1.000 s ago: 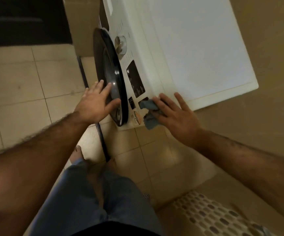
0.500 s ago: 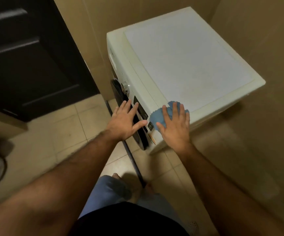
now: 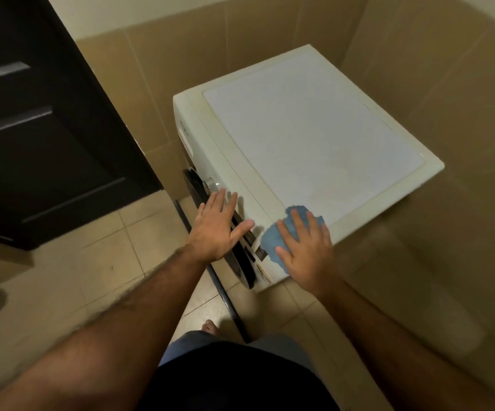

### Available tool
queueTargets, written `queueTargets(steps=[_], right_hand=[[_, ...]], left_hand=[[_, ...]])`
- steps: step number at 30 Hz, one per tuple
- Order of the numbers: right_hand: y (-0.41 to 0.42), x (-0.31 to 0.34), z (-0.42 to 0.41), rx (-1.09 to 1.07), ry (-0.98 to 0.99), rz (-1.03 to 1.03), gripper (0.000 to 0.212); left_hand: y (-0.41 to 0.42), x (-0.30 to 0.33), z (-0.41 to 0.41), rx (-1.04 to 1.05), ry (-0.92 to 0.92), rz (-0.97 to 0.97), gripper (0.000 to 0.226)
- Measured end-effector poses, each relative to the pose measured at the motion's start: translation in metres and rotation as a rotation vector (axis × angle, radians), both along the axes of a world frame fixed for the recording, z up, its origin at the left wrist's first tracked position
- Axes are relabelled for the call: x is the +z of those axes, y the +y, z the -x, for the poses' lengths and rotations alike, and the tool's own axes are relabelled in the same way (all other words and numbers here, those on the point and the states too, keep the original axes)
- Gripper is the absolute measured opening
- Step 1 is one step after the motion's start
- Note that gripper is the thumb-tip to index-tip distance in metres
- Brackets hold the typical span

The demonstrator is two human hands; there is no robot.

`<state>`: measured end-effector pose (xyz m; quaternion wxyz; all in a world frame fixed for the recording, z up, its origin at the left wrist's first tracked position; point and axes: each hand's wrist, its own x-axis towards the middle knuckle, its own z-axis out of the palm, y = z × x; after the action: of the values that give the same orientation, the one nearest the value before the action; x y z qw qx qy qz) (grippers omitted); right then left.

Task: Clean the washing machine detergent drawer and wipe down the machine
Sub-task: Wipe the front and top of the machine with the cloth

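We had moved the cloth (image 3: 272, 241) from the panel onto the machine (image 3: 314, 137) top's near corner, right hand (image 3: 305, 250) pressing flat, left hand (image 3: 219, 226) open: top wiping begun.

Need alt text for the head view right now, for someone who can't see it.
A person's right hand presses a blue cloth flat onto the near front corner of a white washing machine. The left hand rests open against its control panel, beside the dial.

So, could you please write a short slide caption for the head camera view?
Right hand presses a blue cloth on the washing machine top corner; left hand rests open at its front.
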<state>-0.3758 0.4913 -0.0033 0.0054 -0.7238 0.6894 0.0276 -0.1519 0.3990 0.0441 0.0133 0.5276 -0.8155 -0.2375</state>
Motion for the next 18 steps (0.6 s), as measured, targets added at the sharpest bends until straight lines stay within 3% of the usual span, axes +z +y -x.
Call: queueTargets(steps=[10,16,18], right_hand=[[-0.067,0.003,0.012,-0.179,-0.026,-0.031,0.069],[-0.031,0.001,0.071,0.227,-0.06,-0.006,0.057],[-0.036,0.0,0.11,0.264,-0.046,-0.011,0.054]], left_hand=[[-0.017,-0.011,0.046,0.117,0.034,0.056,0.092],[-0.035,-0.016,0.085,0.232,-0.013,0.161,0.098],[-0.034,-0.013,0.099,0.276,-0.028,0.155,0.091]])
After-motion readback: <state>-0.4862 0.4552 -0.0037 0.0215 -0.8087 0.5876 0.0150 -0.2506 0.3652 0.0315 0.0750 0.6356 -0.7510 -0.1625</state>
